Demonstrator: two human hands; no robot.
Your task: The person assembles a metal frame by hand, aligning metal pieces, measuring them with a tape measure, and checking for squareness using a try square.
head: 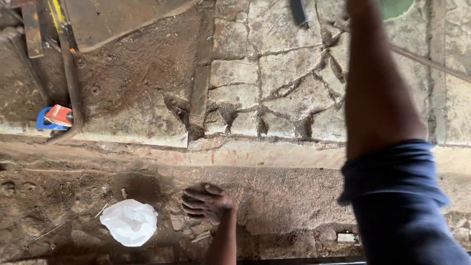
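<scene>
My left hand (207, 202) rests flat on the dirt ground at the bottom centre, fingers apart and pointing left, holding nothing. A crumpled white bag (130, 222) lies on the dirt a short way left of it. My right arm (378, 98), with a rolled blue sleeve (397, 176), reaches up past the top edge of the picture. Its hand is out of view.
A cracked concrete slab (274, 78) fills the upper middle, with a raised ledge (245, 156) along its near side. A rusty metal plate (113, 19) and a bent metal bar (71, 73) lie top left, by a small blue and red object (54, 118). A thin rod (431, 63) crosses top right.
</scene>
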